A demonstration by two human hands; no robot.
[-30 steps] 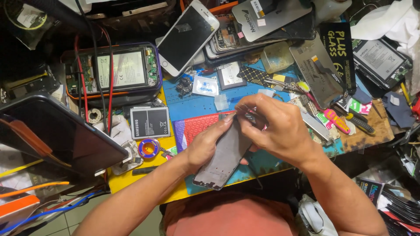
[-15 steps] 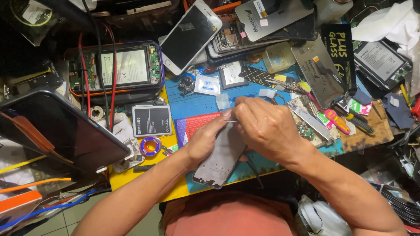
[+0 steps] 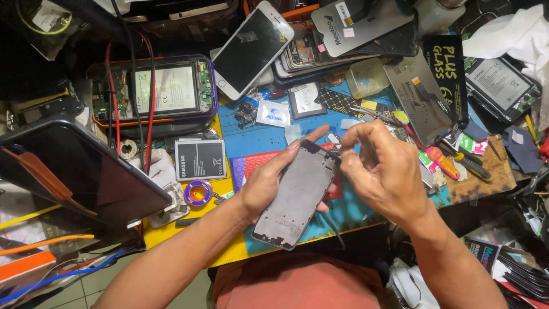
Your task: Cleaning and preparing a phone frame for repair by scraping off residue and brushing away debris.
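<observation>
- The right hand (image 3: 384, 171) has its fingertips (image 3: 350, 133) pinched together at the top corner of the phone frame (image 3: 297, 195); whatever small thing sits between them is too tiny to make out
- The left hand (image 3: 269, 178) cradles the grey frame from underneath, thumb laid along the left edge and fingers wrapped round behind, so it is gripping the frame
- The frame is tilted, top end up toward the right, held just above the blue work mat (image 3: 260, 136) near the front edge of the bench
- Just left of the holding hand lie a flat grey battery (image 3: 199, 159) and a small blue spool (image 3: 198, 193)
- Farther left, a dark tablet (image 3: 74, 166) leans at an angle
- Behind it, an opened device (image 3: 157, 91) shows its battery, with red and black wires running over it
- At the back, a white phone (image 3: 251, 48) lies face up among stacked screens
- To the right, pink-handled tools (image 3: 443, 161) rest on the wooden board
</observation>
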